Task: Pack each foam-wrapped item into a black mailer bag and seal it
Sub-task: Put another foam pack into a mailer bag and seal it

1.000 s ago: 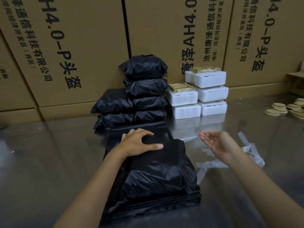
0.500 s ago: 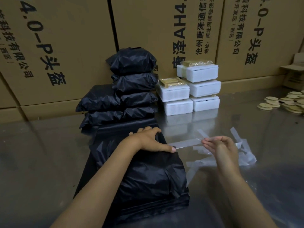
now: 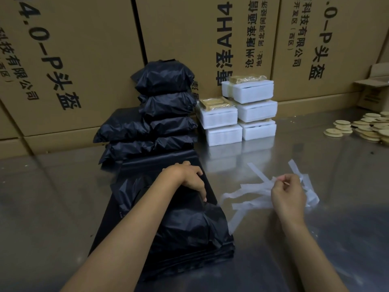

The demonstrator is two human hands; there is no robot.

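Observation:
A filled black mailer bag (image 3: 189, 224) lies on a flat stack of empty black bags (image 3: 160, 161) in front of me. My left hand (image 3: 185, 180) presses down on the bag's far end, fingers curled over its folded flap. To the right, my right hand (image 3: 288, 194) pinches a thin white peel-off strip (image 3: 259, 175) above a heap of similar strips (image 3: 248, 199). Sealed black bags (image 3: 164, 106) are piled against the cartons. White foam-wrapped items (image 3: 237, 114) stand stacked beside that pile.
Large brown cartons (image 3: 210, 39) wall off the back of the shiny metal table (image 3: 52, 197). Round tan discs (image 3: 362, 127) lie scattered at the far right, below an open small carton (image 3: 374, 89).
My right hand went from open palm to pinching a strip pulled off the bag and carried it right onto the heap. My left hand slid toward the bag's flap edge.

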